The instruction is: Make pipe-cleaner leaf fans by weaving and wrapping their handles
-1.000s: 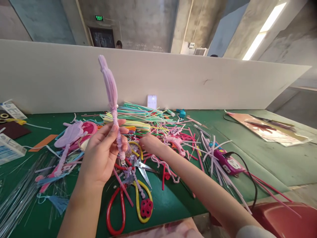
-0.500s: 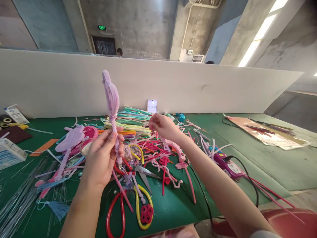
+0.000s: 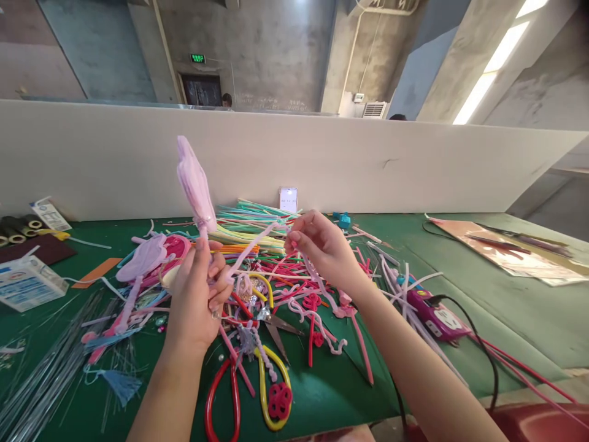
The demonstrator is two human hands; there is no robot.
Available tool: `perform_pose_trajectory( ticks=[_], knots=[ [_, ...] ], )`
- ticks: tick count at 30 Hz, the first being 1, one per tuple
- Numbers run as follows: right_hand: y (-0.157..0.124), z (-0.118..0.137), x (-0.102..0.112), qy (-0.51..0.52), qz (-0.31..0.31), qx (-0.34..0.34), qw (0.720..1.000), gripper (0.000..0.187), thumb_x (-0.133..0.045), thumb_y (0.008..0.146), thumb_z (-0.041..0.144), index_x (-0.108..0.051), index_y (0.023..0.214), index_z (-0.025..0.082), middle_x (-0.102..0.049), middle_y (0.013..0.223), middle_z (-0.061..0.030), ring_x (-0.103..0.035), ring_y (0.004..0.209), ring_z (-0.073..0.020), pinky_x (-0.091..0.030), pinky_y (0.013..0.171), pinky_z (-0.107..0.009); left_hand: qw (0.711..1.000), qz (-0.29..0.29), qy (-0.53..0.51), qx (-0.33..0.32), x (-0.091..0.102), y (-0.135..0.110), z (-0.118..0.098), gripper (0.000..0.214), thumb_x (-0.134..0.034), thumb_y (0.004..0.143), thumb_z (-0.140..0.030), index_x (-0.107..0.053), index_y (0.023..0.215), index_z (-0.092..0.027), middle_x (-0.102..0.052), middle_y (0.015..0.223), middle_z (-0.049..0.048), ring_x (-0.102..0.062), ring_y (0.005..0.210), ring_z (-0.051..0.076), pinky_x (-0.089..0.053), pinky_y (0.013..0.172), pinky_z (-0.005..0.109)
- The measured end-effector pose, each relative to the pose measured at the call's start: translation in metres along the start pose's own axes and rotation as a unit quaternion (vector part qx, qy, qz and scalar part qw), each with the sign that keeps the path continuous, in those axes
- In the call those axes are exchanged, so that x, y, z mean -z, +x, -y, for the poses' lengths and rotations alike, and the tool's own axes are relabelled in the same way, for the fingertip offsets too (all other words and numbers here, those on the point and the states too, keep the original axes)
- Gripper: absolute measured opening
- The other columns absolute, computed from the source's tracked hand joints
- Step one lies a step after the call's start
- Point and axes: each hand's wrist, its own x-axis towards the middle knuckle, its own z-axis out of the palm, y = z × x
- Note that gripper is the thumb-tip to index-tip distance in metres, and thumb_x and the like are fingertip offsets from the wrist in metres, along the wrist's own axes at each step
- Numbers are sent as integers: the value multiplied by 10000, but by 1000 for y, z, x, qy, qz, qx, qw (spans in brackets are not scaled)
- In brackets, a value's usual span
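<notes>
Upright in my left hand [image 3: 197,294] is a lilac pipe-cleaner piece [image 3: 196,184], gripped by its stem below the broad, looped head. From that hand a lilac pipe cleaner [image 3: 253,247] slants up toward my right hand [image 3: 324,245]. My right fingers are curled together near its far end; the exact contact is hidden. Below my left hand lie red-handled scissors [image 3: 209,399] and yellow-handled scissors [image 3: 288,393], their blades among loose pieces. A similar lilac piece [image 3: 142,258] rests on the left of the table.
Bundles of coloured pipe cleaners [image 3: 251,212] cover the table's middle. A phone [image 3: 288,199] leans on the white partition [image 3: 414,166]. At right are a purple power strip [image 3: 437,316] with a cable and a flat printed sheet [image 3: 497,245]. Wires [image 3: 50,356] and a blue tassel [image 3: 120,385] lie left.
The lilac piece has tilted left and turned, showing its broader side. A pipe cleaner now stretches visibly between my hands. My right hand has turned, its fingers curled closer together. The view shifted slightly.
</notes>
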Motion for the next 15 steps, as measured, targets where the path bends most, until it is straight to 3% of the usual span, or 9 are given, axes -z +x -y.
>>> perform_pose_trajectory(
  ticks=[4, 7, 11, 15],
  knots=[
    [-16, 5, -4, -57, -10, 13, 998, 145, -546, 956, 340, -501, 929, 205, -634, 801, -8, -624, 750, -125, -487, 690, -283, 1000, 22, 3, -7, -3, -6, -2, 526, -816, 615, -605, -595, 853, -191, -344, 549, -108, -194, 370, -3, -194, 291, 79],
    [-20, 8, -8, -119, -30, 23, 992, 95, -526, 961, 289, -499, 924, 206, -636, 809, -11, -619, 733, -122, -475, 664, -269, 999, 44, -5, 21, -5, -11, -4, 609, -798, 569, -675, -600, 880, -190, -409, 559, -99, -183, 359, -14, -183, 285, 73],
    [-20, 12, -11, -177, -64, 47, 981, 44, -498, 959, 222, -486, 917, 213, -634, 802, -2, -619, 701, -112, -467, 643, -251, 998, 55, 14, 34, -9, -17, -10, 416, -859, 649, -419, -580, 864, -199, -491, 582, -82, -242, 344, -10, -206, 281, 67],
    [-21, 13, -10, -192, -34, 55, 979, 45, -501, 955, 219, -482, 915, 217, -634, 807, 0, -609, 673, -107, -467, 619, -238, 999, 25, 29, 15, -12, -17, -13, 129, -694, 820, -225, -570, 806, -191, -513, 573, -70, -239, 316, -7, -195, 265, 67]
  ],
)
